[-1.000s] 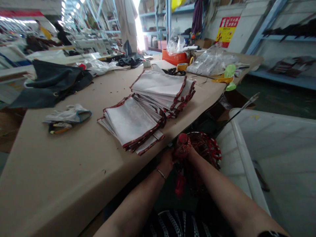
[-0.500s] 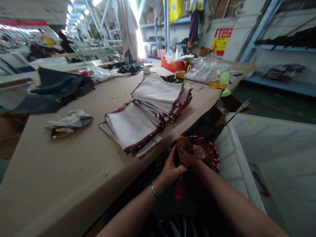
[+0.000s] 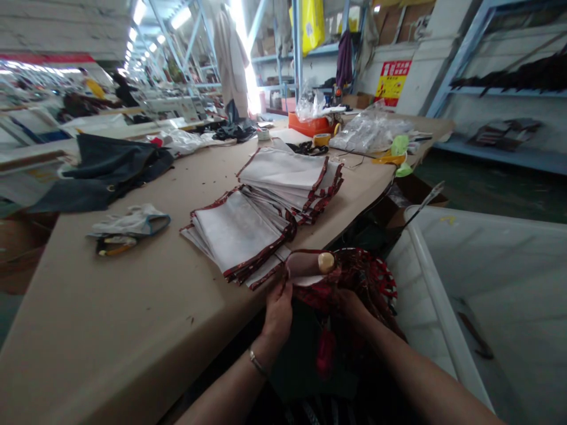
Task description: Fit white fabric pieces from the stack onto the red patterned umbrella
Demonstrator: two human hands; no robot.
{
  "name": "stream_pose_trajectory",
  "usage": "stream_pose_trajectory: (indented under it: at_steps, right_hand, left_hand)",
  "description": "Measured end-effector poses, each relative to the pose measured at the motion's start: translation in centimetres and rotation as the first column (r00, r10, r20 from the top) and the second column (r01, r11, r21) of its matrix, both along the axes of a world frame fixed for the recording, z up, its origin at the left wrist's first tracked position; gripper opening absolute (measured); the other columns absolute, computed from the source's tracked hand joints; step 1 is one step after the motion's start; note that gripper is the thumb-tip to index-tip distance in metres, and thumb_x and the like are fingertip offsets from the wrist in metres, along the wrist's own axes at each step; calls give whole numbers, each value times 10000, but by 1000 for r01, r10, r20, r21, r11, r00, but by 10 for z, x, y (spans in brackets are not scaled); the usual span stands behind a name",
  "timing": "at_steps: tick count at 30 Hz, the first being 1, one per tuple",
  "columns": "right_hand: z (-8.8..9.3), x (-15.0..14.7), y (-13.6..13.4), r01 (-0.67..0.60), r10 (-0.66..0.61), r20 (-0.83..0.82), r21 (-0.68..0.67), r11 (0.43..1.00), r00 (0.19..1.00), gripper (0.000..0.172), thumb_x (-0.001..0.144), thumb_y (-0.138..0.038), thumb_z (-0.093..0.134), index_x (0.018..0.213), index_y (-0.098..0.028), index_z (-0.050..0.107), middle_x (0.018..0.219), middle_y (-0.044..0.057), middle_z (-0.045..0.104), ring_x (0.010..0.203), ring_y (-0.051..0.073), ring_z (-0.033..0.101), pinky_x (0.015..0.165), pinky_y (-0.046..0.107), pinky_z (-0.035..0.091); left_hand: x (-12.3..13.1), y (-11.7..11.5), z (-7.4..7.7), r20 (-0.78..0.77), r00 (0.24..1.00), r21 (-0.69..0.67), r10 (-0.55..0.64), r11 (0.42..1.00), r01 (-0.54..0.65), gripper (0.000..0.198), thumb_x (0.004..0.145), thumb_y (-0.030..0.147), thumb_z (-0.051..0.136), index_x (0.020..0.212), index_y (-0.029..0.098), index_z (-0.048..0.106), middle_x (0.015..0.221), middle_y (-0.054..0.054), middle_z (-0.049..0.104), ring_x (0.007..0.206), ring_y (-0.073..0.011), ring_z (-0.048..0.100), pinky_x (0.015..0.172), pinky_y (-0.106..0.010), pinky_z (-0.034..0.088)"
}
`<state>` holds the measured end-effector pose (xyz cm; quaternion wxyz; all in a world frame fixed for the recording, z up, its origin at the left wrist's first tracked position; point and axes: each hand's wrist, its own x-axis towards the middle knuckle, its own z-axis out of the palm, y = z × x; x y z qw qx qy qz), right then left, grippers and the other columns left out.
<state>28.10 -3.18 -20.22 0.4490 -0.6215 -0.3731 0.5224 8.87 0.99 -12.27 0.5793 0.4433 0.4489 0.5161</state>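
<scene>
Beside the table's front edge, my left hand [image 3: 279,304] pinches the left end of a dark red and brown cloth piece [image 3: 305,264]. Its upper side looks smooth and mauve-brown, with a pale strip below. A round cream spot [image 3: 326,262] shows near its right end; I cannot tell what it is. My right hand [image 3: 348,302] is closed at the lower right of the same cloth, fingers mostly hidden. Just behind that hand is a round basket [image 3: 390,280] with a red and white rim, holding dark red material. A red thing [image 3: 325,354] hangs below the cloth.
Stacked white cloth pieces with dark red edging [image 3: 243,230] lie on the brown-covered table [image 3: 133,330]. A glove [image 3: 133,221] and dark fabric [image 3: 110,171] are on the left. A white bin [image 3: 425,277] stands on the right. Clear plastic [image 3: 372,130] and an orange tray [image 3: 310,124] sit farther back.
My left hand has moved left with the cloth, which is now spread wider between my hands. The right hand has come out of the basket's area slightly, drawing closer to me.
</scene>
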Motion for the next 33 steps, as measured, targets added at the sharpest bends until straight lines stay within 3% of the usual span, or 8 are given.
stream_pose_trajectory:
  at_steps: [4,9,12,15,19,22,27,33]
  right_hand:
    - [24,8,8,-38,39,-16,96,995,999,606,688,-623,658,1119,-198,644,1186,92,662,1202,277,536,1064,419,360]
    - [141,11,54,-436,490,-32,409,802,871,502,598,-479,817,978,-173,701,1048,46,719,1100,248,611,1041,389,415]
    - [208,15,68,-173,327,-192,554,814,925,372,682,-404,780,970,-195,674,921,-14,727,963,189,664,971,378,476]
    - [237,25,53,55,164,-370,514,856,914,247,793,-372,683,968,-202,644,866,-24,720,852,157,687,891,359,526]
    - [192,31,1,22,48,-300,225,974,953,254,788,-372,654,964,-189,640,774,3,718,727,181,689,721,330,558]
    - [116,34,-29,-73,65,202,30,997,977,280,844,-388,552,987,-174,662,841,23,728,786,186,679,731,304,527]
    - [14,63,-32,54,59,701,-138,989,710,155,821,-216,552,868,-150,684,857,81,716,865,208,649,804,291,448]
    - [-34,93,-27,132,41,801,-148,980,597,308,869,-308,547,1121,-153,632,943,108,702,874,226,650,779,300,454]
  left_hand:
    - [-25,-6,-4,-53,991,-34,-125,992,124,406,779,488,656,980,139,703,915,-64,721,961,-210,639,915,-331,487]
    - [-15,24,89,-49,933,208,-356,910,358,351,801,470,661,895,133,689,758,-2,680,717,-125,615,684,-233,509]
    - [-3,38,152,59,935,441,-348,850,289,205,865,338,623,958,160,668,869,-15,692,844,-139,648,774,-278,530]
    - [-9,29,176,117,957,590,-264,794,146,225,965,295,461,1024,155,627,906,-32,689,854,-147,671,813,-360,541]
    - [-37,-15,137,-34,999,671,-24,741,41,239,975,244,419,969,152,640,894,-48,695,867,-176,676,831,-385,546]
    - [-43,-52,81,-373,917,727,-141,570,383,205,911,156,481,1059,152,623,963,-86,682,1004,-221,646,862,-384,545]
    - [18,-74,-19,-631,658,473,-411,469,746,189,898,184,502,1045,174,621,970,-86,698,943,-169,655,850,-300,552]
    - [111,-44,-100,-802,116,-260,-586,517,816,718,864,426,505,1469,88,313,1571,-171,239,1459,-349,146,1180,-488,187]
